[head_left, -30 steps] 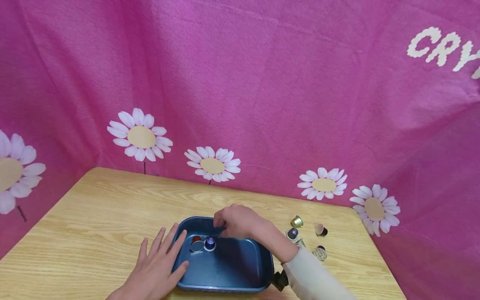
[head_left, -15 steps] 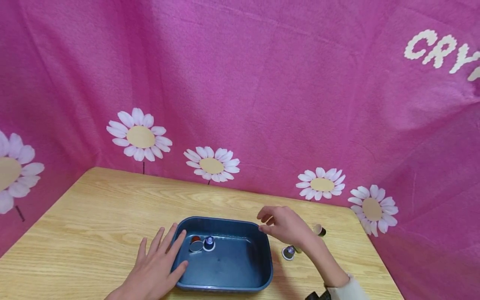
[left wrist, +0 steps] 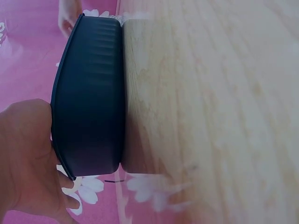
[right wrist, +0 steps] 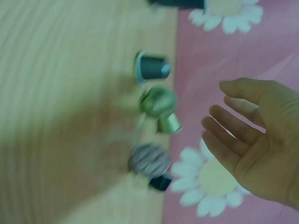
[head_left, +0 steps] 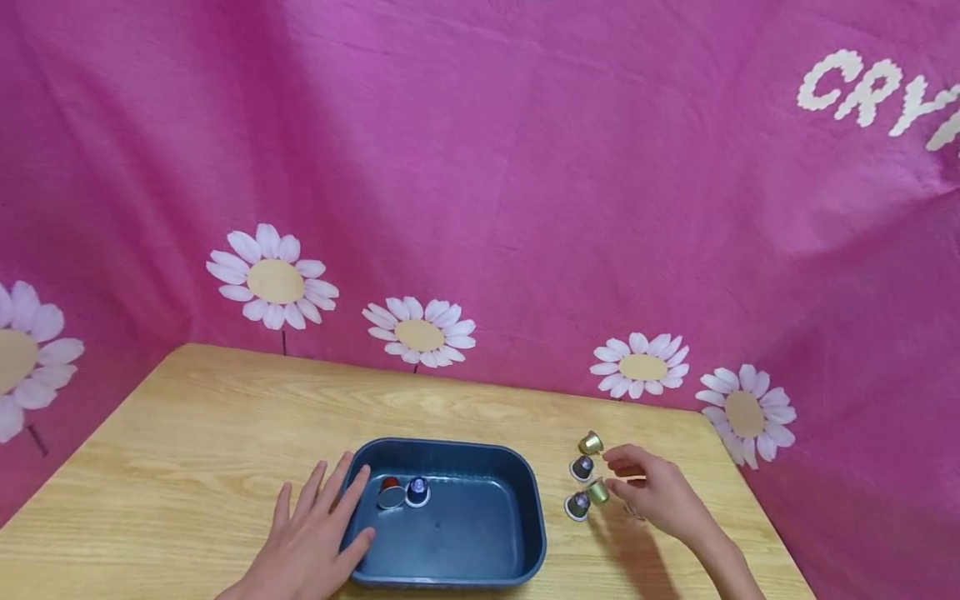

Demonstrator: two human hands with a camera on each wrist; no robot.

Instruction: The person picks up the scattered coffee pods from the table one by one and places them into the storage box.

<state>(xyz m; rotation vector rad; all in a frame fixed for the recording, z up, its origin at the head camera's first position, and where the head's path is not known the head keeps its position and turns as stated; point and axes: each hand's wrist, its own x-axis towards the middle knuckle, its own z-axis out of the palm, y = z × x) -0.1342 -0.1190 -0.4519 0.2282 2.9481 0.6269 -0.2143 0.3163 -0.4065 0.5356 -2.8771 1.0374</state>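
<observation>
My left hand [head_left: 311,533] lies with straight, spread fingers against the left rim of a dark blue tray [head_left: 450,575]. Inside, on the left, a red coffee capsule [head_left: 391,497] is tipped over beside an upright purple one [head_left: 417,490]. My right hand [head_left: 663,496] hovers to the right of the tray, fingers loosely bent and holding nothing. Just left of it on the table are a gold capsule [head_left: 590,442], a dark capsule [head_left: 582,467], a green capsule [head_left: 597,490] and a dark purple capsule [head_left: 577,505]. A patterned-lid capsule [right wrist: 149,160] shows in the right wrist view, mostly hidden by the hand in the head view.
The wooden table [head_left: 247,425] ends at a pink cloth backdrop [head_left: 510,208] printed with white daisies. In the left wrist view the tray's tall side wall [left wrist: 88,98] stands on the table.
My right hand has moved from over the tray's far rim rightward to the loose capsules, and its fingers have loosened. My left hand and the two capsules in the tray stay put.
</observation>
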